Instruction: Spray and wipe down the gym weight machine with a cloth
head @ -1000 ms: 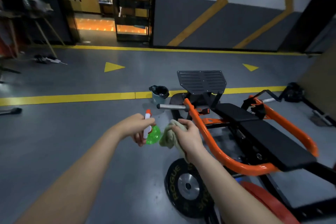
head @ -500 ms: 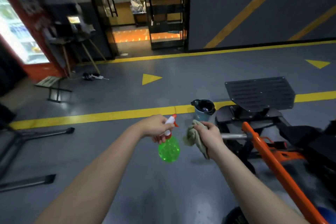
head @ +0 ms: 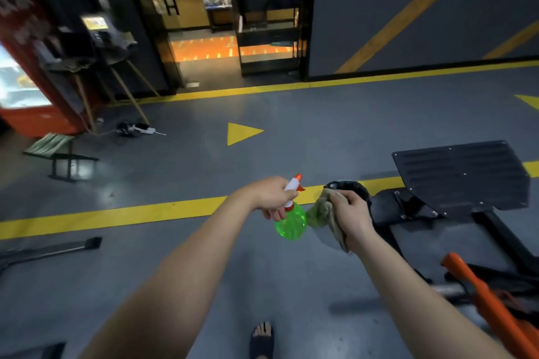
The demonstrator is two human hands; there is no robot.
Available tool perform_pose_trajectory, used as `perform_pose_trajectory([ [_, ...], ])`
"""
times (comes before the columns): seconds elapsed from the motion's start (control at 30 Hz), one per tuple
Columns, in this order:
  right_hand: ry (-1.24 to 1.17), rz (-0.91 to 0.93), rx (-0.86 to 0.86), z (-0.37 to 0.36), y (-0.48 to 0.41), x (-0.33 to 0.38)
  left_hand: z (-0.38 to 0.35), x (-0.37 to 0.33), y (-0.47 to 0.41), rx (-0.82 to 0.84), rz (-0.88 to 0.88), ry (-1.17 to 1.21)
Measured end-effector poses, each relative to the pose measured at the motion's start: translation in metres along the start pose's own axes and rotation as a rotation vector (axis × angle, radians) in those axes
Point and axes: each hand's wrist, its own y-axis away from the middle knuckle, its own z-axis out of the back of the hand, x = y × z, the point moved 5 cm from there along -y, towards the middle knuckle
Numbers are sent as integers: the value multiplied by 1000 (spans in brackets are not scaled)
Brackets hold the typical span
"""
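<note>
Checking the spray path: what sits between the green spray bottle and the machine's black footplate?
In the head view, the cloth gripped by the right hand and, behind it, a black-lined bin lie between the spray bottle and the footplate.

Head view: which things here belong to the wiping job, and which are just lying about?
For the job: green spray bottle in the left hand, cloth in the right hand, weight machine with its black footplate and orange bar.
Lying about: lined bin, power strip, low bench, red cooler.
</note>
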Motion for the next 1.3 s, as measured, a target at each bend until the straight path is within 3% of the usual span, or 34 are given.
perform_pose_trajectory([
  [0.3, 193, 7, -304, -7, -152, 25, 89, -20, -193, 155, -26, 14],
  [0.4, 199, -114, -403, 17, -205, 8, 95, -34, -264, 247, -18, -68],
  [0.57, 150, -405, -393, 36, -308, -43, 113, -34, -368, 310, 38, -65],
  [0.8, 80, -505, -464, 42, -448, -81, 116, -19, -521, 390, 181, -106],
  [0.97, 163, -484, -424, 46, -532, -117, 95, 0, -622, 464, 218, -175],
  [1.1, 184, -597, -296, 27, -557, -180, 56, 14, -687, 548, 211, -203],
  [1.3, -245, -783, -176, -53, -589, -249, -33, 59, -764, 676, 115, -181],
])
